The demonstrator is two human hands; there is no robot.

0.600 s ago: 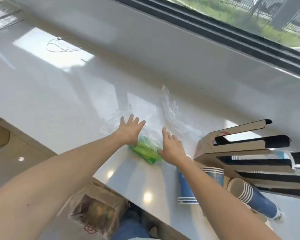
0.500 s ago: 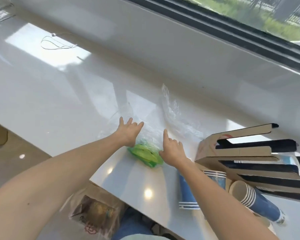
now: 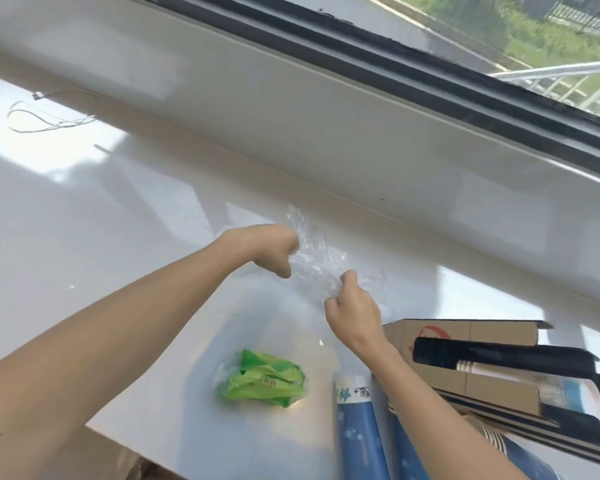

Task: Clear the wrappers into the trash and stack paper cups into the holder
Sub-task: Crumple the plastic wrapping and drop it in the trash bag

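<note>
A crumpled clear plastic wrapper [image 3: 310,258] lies on the white counter [image 3: 118,237] near the back ledge. My left hand [image 3: 274,249] is closed on its left side and my right hand [image 3: 352,306] pinches its right side. A crumpled green wrapper [image 3: 264,382] sits alone near the counter's front edge, below both hands. Stacks of blue paper cups [image 3: 357,427] lie on their sides at the lower right, partly hidden by my right forearm. A cardboard cup holder [image 3: 482,372] with dark slots lies at the right, with cups inside it.
A thin white cable [image 3: 49,116] is coiled on the counter at the far left. A white ledge [image 3: 326,133] and a dark window frame run along the back. The counter's front edge cuts across the lower left.
Both hands have left the green wrapper and moved back to the clear plastic wrapper, closing on it. The green wrapper stays near the front edge. The view has tilted forward.
</note>
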